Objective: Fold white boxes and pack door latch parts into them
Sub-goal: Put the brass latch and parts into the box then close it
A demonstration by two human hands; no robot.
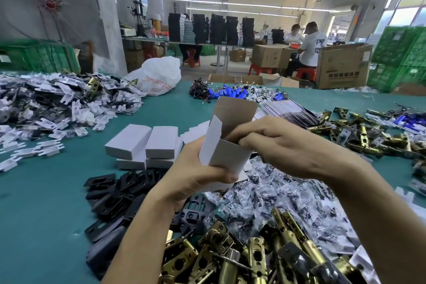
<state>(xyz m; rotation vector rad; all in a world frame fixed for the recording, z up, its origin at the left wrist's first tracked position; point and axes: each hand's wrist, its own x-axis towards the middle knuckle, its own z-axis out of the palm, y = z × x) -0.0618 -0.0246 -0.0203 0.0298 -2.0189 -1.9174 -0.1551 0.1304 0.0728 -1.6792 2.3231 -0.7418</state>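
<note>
- The white box (224, 153) is held upright in mid-air above the near-centre of the green table (46, 193). Its mouth is open, its brown-lined top flap stands straight up on the far side, and a narrow side flap sticks up on the left.
- The left hand (198, 174) grips the lower half of the box from the left and below. Its fingers are curled round the back and its thumb is pressed across the near face.
- The right hand (284, 143) comes in from the right at the level of the box's mouth. Its fingers are curled over the right rim, with the tips dipping inside. Whether they hold anything in there is hidden.
- The box thus sits between the two hands, touching both.
- Just left of the box, and a little farther, closed white boxes (143, 143) lie stacked in two layers.
- Black plates (115, 191) are heaped under and to the left of the left forearm.
- Brass latches (232, 253) are piled at the near edge, below both arms.
- Small clear bags (288, 193) of dark parts spread under the right forearm.
- More brass latches (366, 138) lie to the right.
- A heap of white card pieces (57, 104) fills the far left.
- Blue parts with wires (230, 94) lie beyond the box.
</note>
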